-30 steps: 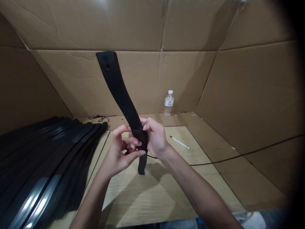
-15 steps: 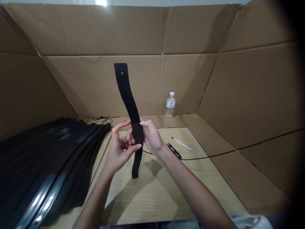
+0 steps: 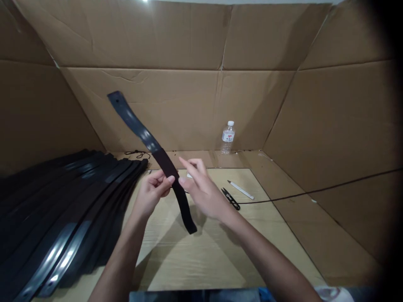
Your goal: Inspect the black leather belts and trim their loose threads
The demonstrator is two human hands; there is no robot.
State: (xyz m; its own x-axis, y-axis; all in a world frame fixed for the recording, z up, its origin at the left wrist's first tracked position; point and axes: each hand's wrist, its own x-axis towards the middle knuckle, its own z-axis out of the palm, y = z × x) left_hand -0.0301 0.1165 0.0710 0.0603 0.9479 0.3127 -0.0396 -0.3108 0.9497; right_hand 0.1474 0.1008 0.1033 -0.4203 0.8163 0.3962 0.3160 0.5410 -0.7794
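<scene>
A long black strap (image 3: 147, 142) with a small hole near its far end slants up to the left over the wooden board (image 3: 204, 251). My left hand (image 3: 153, 193) pinches it near the middle between thumb and fingers. My right hand (image 3: 203, 191) is just to the right of the strap with its fingers stretched out and apart, holding nothing. The strap's lower end hangs down between my hands, close to the board.
A pile of several long black straps (image 3: 63, 218) lies at the left. Small black snips (image 3: 231, 199), a white pen (image 3: 241, 189) and a thin black cord (image 3: 315, 191) lie to the right. A water bottle (image 3: 228, 137) stands at the back. Cardboard walls (image 3: 176, 105) enclose the space.
The strap has tipped from nearly upright over to the left. My right hand has let go of it and opened; my left hand keeps its pinch.
</scene>
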